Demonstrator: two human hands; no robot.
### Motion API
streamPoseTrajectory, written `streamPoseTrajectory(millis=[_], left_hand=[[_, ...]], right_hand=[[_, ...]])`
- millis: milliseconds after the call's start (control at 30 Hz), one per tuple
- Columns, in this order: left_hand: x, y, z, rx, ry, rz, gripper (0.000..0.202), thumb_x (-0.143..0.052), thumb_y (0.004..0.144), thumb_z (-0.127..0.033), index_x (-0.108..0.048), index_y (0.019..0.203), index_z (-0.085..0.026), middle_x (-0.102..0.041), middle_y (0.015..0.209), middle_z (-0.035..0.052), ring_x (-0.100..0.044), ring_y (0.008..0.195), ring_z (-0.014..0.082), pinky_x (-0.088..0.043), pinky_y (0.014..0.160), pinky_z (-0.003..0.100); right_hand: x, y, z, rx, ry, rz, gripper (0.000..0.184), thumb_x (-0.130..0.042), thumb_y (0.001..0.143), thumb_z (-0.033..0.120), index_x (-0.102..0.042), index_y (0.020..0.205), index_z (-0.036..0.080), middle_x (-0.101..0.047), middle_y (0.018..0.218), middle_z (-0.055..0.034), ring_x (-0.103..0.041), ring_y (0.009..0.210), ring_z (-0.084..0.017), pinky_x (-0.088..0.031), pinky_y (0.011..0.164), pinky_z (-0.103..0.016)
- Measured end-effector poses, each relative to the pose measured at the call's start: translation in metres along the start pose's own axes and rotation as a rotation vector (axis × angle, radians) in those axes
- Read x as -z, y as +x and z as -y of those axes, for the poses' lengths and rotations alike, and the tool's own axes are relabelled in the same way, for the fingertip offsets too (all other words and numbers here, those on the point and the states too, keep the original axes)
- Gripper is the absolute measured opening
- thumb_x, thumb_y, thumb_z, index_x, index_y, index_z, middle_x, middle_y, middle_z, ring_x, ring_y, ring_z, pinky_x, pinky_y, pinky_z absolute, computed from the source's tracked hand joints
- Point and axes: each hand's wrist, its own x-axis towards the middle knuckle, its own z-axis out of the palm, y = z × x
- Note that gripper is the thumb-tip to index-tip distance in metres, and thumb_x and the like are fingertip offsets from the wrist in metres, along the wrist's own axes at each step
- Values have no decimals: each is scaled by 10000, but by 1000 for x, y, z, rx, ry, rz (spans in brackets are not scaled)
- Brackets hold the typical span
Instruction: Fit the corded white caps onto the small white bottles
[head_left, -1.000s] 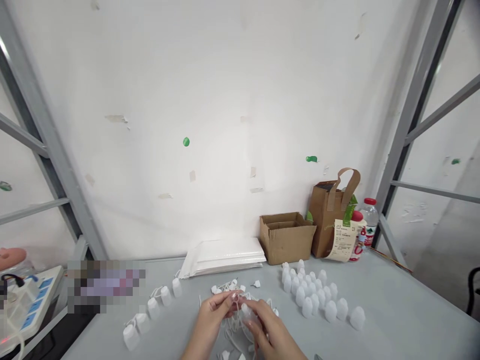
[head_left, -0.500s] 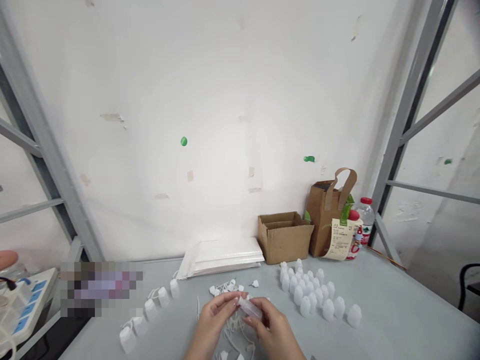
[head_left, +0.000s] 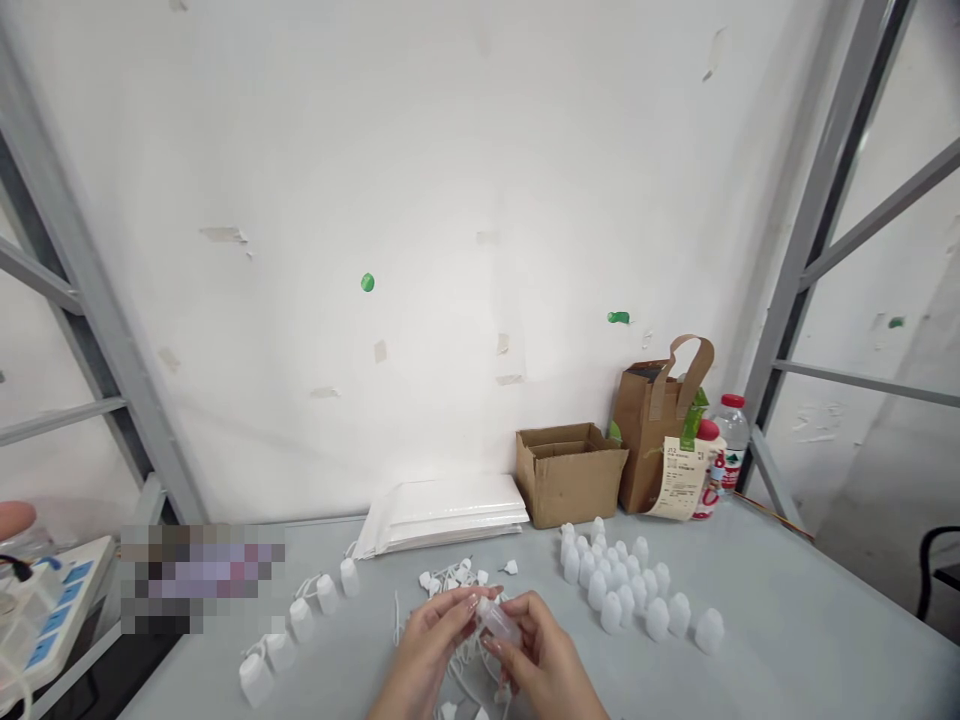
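The paper slip hanging against the paper bag carries bold characters at its top that look like "J12", above lines of print too small to read. The label on the water bottle shows red and green marks, but no words can be made out.

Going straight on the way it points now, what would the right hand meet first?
The right hand meets the small bottle first, as it already touches it. Next is probably the left hand, though depth is unclear.
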Motion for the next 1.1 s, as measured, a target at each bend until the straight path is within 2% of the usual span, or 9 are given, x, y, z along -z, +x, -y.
streamPoseTrajectory(millis=[100, 300, 433, 633, 767, 933, 1100], left_hand=[[-2, -1, -1, 5, -25, 31, 285, -697, 626, -353, -734, 813, -140, -730, 962, 134, -600, 994, 290, -383, 941, 398], [-3, 0, 6, 35, -107, 48, 279, -701, 607, -313, -726, 838, -158, -704, 1037, 130, -567, 1049, 308, -372, 947, 401], [-3, 3, 13, 68, -214, 58, 285, -690, 606, -285, -725, 861, -162, -702, 1044, 119, -541, 1097, 310, -358, 974, 402], [-3, 4, 21, 94, -334, 44, 296, -699, 625, -318, -729, 876, -164, -705, 1055, 106, -498, 1172, 287, -318, 1034, 379], [-3, 3, 21, 70, -307, 65, 358, -742, 574, -323, -725, 893, -161, -692, 1082, 122, -479, 1183, 309, -320, 1025, 398], [-4, 2, 19, 51, -237, 51, 348, -718, 590, -352, -720, 884, -167, -684, 1072, 126, -516, 1116, 317, -351, 979, 412], [-5, 3, 18, 28, -195, 51, 334, -708, 594, -350, -724, 874, -169, -685, 1062, 124, -538, 1072, 312, -356, 963, 408]], right_hand=[[-1, -2, 2, 16, 0, -14, 329, -601, 728, 484, -415, 787, 219, -568, 639, 41, -461, 431, -87, -380, 425, -202], [2, -8, 4, 186, -362, -163, 338, -498, 790, 535, -540, 830, 202, -633, 697, -9, -535, 577, -140, -437, 573, -235], [-2, -11, 4, 263, -427, -242, 412, -428, 815, 579, -586, 872, 202, -667, 761, -39, -581, 636, -155, -455, 630, -231], [-5, -12, 4, 370, -494, -307, 344, -449, 847, 499, -600, 900, 195, -652, 754, -42, -563, 617, -148, -457, 618, -229], [-4, -12, 5, 407, -543, -307, 320, -438, 864, 469, -601, 872, 194, -635, 718, -38, -547, 593, -143, -455, 591, -231], [-5, -11, 2, 458, -567, -327, 312, -414, 881, 461, -587, 886, 202, -644, 743, -43, -562, 605, -144, -463, 595, -232], [-5, -12, 3, 558, -660, -350, 251, -393, 908, 384, -570, 881, 209, -612, 714, -43, -568, 617, -158, -467, 598, -249]])
